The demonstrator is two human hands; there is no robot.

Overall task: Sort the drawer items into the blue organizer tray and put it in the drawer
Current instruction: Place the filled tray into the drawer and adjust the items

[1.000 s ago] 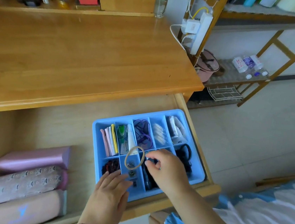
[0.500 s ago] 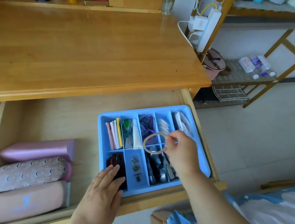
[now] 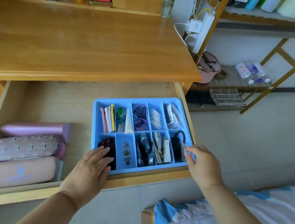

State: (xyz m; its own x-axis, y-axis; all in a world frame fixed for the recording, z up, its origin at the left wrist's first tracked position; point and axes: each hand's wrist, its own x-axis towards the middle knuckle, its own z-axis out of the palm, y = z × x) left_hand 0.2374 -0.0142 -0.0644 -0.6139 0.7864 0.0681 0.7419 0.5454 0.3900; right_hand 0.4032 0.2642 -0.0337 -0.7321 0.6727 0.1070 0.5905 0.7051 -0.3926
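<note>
1. Blue plastic organizer tray (image 3: 95,124) with ten compartments sits inside the open wooden drawer (image 3: 34,99), at its right end, against the front wall.
2. Left hand (image 3: 90,168) lies flat, fingers straight and together, on the tray's front-left corner, fingertips on the black scrunchie (image 3: 107,143) in that compartment.
3. Right hand (image 3: 202,166) is at the front-right compartment, thumb and forefinger pinching a tan elastic hair band (image 3: 183,149) beside a black hair tie (image 3: 177,143).
4. Back row: pastel strips (image 3: 108,118), white tube (image 3: 128,121), purple cords (image 3: 139,118), clear packets (image 3: 156,119), white sachets (image 3: 173,115).
5. Three pink glasses cases (image 3: 26,146) lie stacked at the drawer's left end.
6. Wooden desk surface (image 3: 77,45) above the drawer.
</note>
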